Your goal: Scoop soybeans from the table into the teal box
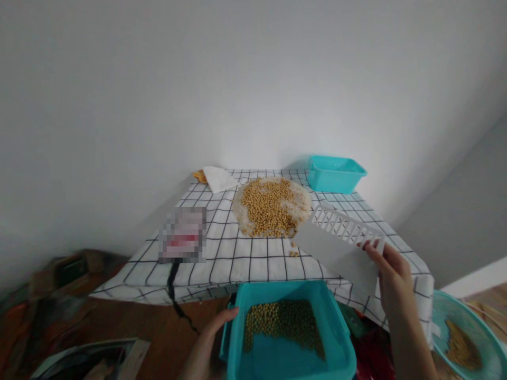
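My left hand (216, 330) is closed on the left side of a turquoise plastic bin (341, 338), held below the table's front edge. Inside the bin lie yellow beans (273, 319), partly in shadow. My right hand (390, 264) grips the right end of a white plastic panel (336, 245) that has a row of slots along its top. The panel is tilted, its left corner at the near right side of a bean pile (269, 206). This pile of round yellow beans lies on a pale, roundish patch on the cloth. A few stray beans (293, 254) lie in front of it.
A checked white cloth (222, 258) covers the table against the wall. A second turquoise bin (335, 177) stands back right, a white cloth (217, 179) back left. A blurred-out item (182, 235) sits left with a black strap. A tub (471, 338) is at lower right.
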The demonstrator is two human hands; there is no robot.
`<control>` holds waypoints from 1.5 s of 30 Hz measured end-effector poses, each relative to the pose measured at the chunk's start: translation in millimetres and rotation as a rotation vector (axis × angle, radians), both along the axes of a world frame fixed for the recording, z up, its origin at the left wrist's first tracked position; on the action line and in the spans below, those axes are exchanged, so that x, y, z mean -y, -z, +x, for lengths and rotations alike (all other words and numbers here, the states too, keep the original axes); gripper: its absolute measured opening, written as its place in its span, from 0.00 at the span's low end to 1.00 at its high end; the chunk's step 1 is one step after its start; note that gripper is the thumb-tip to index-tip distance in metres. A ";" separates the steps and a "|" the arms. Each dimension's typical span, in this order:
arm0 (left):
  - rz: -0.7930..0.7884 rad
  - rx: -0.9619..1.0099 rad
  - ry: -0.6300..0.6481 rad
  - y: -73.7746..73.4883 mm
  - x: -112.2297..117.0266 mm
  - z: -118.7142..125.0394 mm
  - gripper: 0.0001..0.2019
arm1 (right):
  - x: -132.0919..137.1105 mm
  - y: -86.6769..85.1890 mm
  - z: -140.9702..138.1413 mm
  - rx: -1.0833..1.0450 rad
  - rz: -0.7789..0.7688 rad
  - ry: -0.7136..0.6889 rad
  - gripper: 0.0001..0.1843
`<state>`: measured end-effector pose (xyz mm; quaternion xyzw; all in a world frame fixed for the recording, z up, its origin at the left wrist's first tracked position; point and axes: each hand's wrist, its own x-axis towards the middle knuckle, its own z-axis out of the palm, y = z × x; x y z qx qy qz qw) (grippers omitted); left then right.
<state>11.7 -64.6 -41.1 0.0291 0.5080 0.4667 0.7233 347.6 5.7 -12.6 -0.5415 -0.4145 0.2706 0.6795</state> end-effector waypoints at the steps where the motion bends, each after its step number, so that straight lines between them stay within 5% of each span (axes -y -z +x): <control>1: -0.007 -0.001 -0.001 0.9 0.0 -0.6 0.07 | 0.3 -1.4 -1.1 0.001 0.000 -0.006 0.13; 17: 0.040 -0.056 0.003 14.2 0.5 -5.0 0.05 | 1.9 -2.4 -9.6 0.017 -0.045 -0.093 0.14; 32: 0.028 -0.080 -0.083 1.9 -8.3 -12.7 0.02 | 8.4 -6.1 -19.4 0.070 -0.101 -0.321 0.10; 38: 0.074 0.021 -0.006 3.5 -2.4 -12.7 0.08 | 6.4 2.8 1.6 -0.053 -0.051 -0.131 0.10; 45: 0.054 0.006 -0.010 -2.0 -0.9 -9.0 0.05 | -17.1 -17.0 11.3 0.319 -0.001 -0.304 0.11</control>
